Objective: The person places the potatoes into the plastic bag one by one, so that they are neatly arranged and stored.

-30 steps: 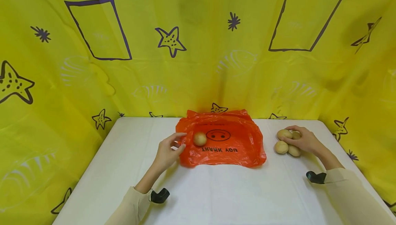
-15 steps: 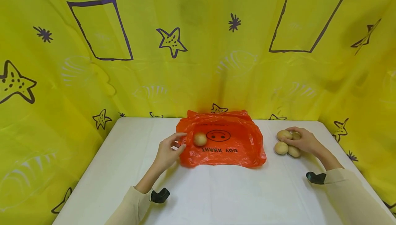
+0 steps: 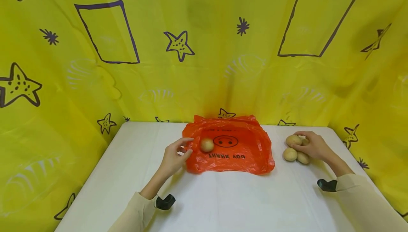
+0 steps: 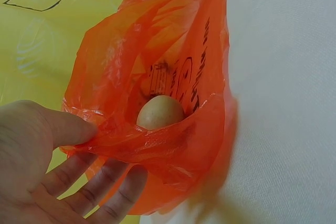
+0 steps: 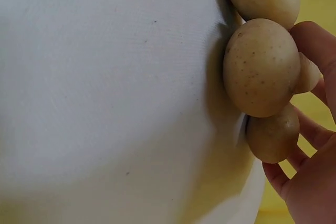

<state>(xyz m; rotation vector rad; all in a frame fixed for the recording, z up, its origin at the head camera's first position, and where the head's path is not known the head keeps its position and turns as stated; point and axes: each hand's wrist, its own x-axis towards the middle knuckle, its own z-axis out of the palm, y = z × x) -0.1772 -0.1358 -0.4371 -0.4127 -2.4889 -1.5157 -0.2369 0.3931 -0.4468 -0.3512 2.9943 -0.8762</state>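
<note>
A red plastic bag (image 3: pixel 237 163) printed "THANK YOU" lies with its mouth spread on the white table. One round potato (image 3: pixel 207 145) sits inside it at the left; the left wrist view shows this potato (image 4: pixel 160 113) behind the bag's near fold. My left hand (image 3: pixel 173 157) holds the bag's left rim, thumb on the inner side and fingers under the plastic (image 4: pixel 152 145). At the right, several potatoes (image 3: pixel 290 154) are clustered. My right hand (image 3: pixel 313 147) grips the back-left potato (image 3: pixel 293 140) between thumb and fingers. A speckled potato (image 5: pixel 261 67) stands in front of the gripped one in the right wrist view.
A yellow curtain (image 3: pixel 210 83) with starfish drawings rises behind the white table (image 3: pixel 239 203) and along both sides. Dark wrist cameras stick out from both cuffs, one by the left sleeve (image 3: pixel 134 209) and one by the right sleeve (image 3: pixel 363 198).
The head view has tilted slightly, so the scene sits a little lower. Both hands, the bag and the potatoes keep their places.
</note>
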